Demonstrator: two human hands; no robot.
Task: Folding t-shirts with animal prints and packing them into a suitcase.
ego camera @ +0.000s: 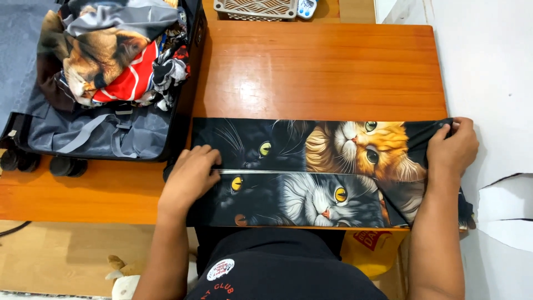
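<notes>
Glossy orange wooden table point(311, 61), white wall point(488, 61), pale floor point(66, 255)

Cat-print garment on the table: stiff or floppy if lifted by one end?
Likely floppy: the cat-print garment lies flat in thin folds and bunches under the right hand. Probably light. Its sheen suggests it may slide on the glossy table.

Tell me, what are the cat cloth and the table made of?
The cat-print cloth looks like thin, smooth fabric, maybe polyester: it folds flat, creases under the left hand, bunches in the right hand and has a slight sheen. The table looks like varnished wood: orange-brown boards with grain lines and a glossy glare.
</notes>
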